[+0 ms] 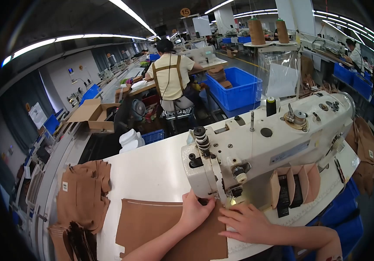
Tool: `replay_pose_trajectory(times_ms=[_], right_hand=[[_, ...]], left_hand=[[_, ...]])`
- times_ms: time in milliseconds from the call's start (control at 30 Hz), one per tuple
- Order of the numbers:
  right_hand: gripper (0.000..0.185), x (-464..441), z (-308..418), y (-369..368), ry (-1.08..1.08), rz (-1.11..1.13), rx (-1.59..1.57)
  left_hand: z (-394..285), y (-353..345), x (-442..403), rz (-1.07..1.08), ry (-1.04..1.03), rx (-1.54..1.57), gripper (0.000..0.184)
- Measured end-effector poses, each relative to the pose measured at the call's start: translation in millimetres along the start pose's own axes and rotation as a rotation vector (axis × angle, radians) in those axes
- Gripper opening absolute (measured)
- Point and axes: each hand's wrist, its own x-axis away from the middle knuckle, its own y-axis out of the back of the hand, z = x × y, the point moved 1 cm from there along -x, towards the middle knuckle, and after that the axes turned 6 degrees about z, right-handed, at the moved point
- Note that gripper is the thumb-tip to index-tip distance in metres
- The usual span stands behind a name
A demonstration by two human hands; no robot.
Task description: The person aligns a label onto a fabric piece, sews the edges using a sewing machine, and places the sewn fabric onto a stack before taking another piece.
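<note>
A brown fabric panel point(161, 222) lies flat on the white sewing table, its right edge beneath the needle area of a white sewing machine point(278, 139). My left hand point(194, 213) rests on the panel's upper right, left of the needle, with thumb and fingers pinched together. Something small and dark shows at that pinch; I cannot make out what it is. At the panel's right edge, my right hand point(247, 224) is open, its fingers apart and stretched toward the needle. Its fingertips are close to or on the fabric; contact is unclear.
A stack of brown pieces point(82, 195) lies at the left. A divided holder point(297, 185) with black strips stands under the machine arm. Tweezers point(339, 170) lie at the right. Beyond are a blue crate point(237, 89), a cardboard box point(93, 114) and a seated person point(169, 78).
</note>
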Motion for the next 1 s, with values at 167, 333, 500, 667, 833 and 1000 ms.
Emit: replay_pose_trajectory(times_ms=[167,333,500,667,833,1000], right_hand=[[0.040,24.4,10.8,5.1,0.238,0.122,-0.220],[0.033,12.6,8.8,10.3,0.445,0.165,0.019],[0.038,9.2,14.1,0.6,0.549,0.098,0.277],[0.032,9.3,13.6,2.8,0.454,-0.104,0.146],[0.032,12.9,11.3,2.5,0.417,-0.119,0.058],[0.032,13.5,4.2,-3.1,0.284,-0.125,0.048]], left_hand=[[7.2,-1.0,0.5,0.008,-0.020,-0.122,0.021],[-31.3,10.5,30.4,-0.048,-0.283,-0.474,0.023],[-60.0,30.8,90.7,0.287,-0.174,-0.195,0.034],[-95.0,12.0,108.8,0.045,-0.427,-0.539,0.040],[-79.9,2.1,119.7,0.086,-0.545,-0.725,0.057],[-86.0,7.0,119.1,0.094,-0.594,-0.724,0.059]])
